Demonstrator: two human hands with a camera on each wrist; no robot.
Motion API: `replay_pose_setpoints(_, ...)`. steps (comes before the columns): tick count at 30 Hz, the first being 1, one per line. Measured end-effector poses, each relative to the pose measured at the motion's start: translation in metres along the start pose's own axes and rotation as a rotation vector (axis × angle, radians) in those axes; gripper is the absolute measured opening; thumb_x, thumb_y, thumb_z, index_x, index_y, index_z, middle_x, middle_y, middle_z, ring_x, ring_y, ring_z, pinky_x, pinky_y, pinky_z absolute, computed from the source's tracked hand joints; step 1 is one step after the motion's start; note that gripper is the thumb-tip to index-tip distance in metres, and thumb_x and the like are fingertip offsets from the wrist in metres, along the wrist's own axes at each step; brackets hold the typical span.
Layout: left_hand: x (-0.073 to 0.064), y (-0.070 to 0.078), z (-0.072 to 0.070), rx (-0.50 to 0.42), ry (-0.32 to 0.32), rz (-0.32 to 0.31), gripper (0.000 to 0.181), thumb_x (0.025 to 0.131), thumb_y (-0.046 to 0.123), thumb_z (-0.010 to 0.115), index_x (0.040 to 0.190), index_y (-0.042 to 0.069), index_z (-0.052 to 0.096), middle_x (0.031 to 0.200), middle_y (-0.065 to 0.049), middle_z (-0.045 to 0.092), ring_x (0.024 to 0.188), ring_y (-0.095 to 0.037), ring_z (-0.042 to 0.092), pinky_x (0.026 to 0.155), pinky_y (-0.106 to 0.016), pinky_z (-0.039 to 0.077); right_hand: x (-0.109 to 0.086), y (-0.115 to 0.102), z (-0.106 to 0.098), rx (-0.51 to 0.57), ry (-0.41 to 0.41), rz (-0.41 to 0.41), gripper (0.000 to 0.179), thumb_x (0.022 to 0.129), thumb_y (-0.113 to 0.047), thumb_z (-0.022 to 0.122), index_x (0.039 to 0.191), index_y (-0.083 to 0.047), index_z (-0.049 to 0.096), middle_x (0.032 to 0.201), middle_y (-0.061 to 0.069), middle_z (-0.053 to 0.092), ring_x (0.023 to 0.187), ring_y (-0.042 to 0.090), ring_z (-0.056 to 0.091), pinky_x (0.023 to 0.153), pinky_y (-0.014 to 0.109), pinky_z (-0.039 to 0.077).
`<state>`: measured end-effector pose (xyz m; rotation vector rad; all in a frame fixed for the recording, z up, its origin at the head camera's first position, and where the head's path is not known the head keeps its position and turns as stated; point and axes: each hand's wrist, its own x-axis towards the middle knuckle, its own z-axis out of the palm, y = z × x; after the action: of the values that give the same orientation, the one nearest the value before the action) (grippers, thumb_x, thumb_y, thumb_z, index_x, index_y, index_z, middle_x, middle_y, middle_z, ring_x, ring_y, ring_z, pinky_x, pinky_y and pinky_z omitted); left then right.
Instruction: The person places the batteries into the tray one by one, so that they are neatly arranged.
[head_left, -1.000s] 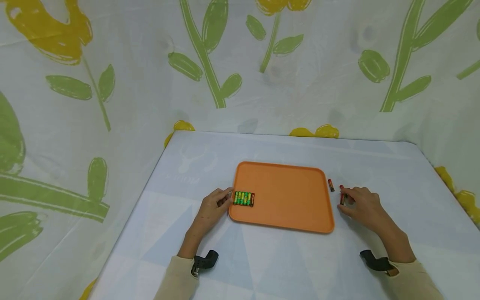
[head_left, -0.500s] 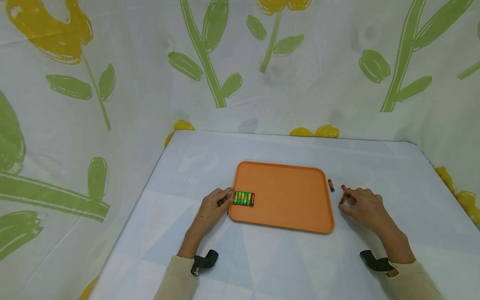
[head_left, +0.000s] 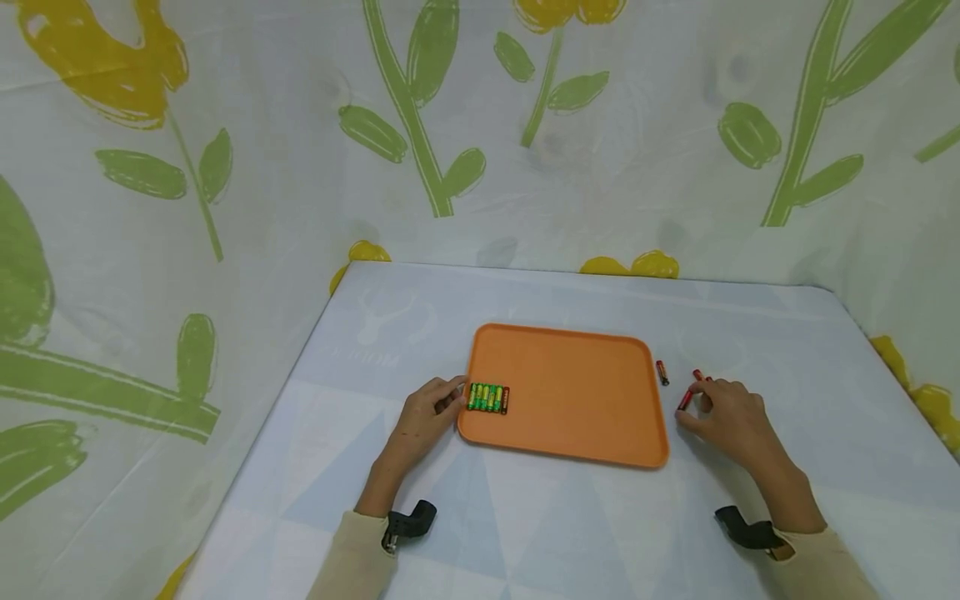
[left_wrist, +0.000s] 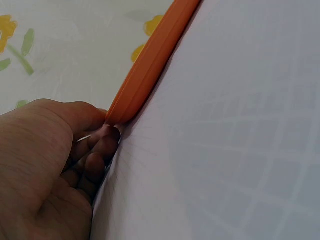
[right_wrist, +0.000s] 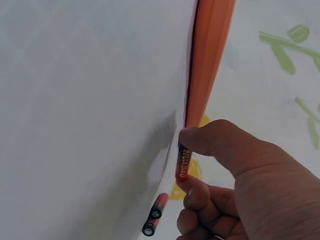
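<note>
Between thumb and index finger my right hand (head_left: 727,421) pinches a red-and-black battery (right_wrist: 183,162), just right of the orange tray (head_left: 570,400). Another red battery (head_left: 699,375) lies by its fingertips, partly hidden by the hand in the head view. A further red-and-black battery (head_left: 662,372) rests on the table close to the tray's right rim. My left hand (head_left: 423,417) holds the tray's left rim, thumb on top and fingers below in the left wrist view. Inside that rim several green batteries (head_left: 484,397) lie side by side, with one dark red-and-black battery (head_left: 506,400) ending the row.
A pale cloth with blue triangles covers the table (head_left: 517,517). Behind and to the left hangs a white curtain (head_left: 285,167) printed with flowers and leaves. Each wrist wears a black camera mount.
My right hand has drawn slightly back, and the battery in its fingers now tilts more. The battery beside its fingertips has shifted a little right. The left hand and tray stay still.
</note>
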<state>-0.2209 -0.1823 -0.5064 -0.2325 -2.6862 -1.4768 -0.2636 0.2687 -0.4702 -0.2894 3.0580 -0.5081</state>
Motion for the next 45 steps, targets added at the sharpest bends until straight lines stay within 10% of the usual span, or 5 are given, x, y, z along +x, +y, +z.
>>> replay_pose_setpoints(29,0.001,0.0,-0.001,-0.002,-0.004,0.004,0.039,0.099,0.015,0.065,0.138,0.011,0.062,0.095,0.003,0.059,0.08,-0.013,0.051,0.067,-0.024,0.045,-0.006,-0.048,0.015,0.162,0.137,-0.326,0.033,0.079,-0.015,0.086,0.104,-0.003,0.069,0.076,-0.001,0.045,0.077,0.02,0.043,0.07,0.039,0.026)
replay_pose_setpoints(45,0.0,0.0,-0.002,0.006,-0.001,0.019,0.039,0.1,0.016,0.065,0.138,0.009,0.062,0.095,0.004,0.059,0.079,-0.012,0.051,0.068,-0.025,0.045,-0.003,-0.084,0.024,0.226,0.131,-0.345,0.035,0.078,-0.016,0.086,0.106,-0.003,0.069,0.079,-0.002,0.046,0.081,0.019,0.044,0.074,0.043,0.027)
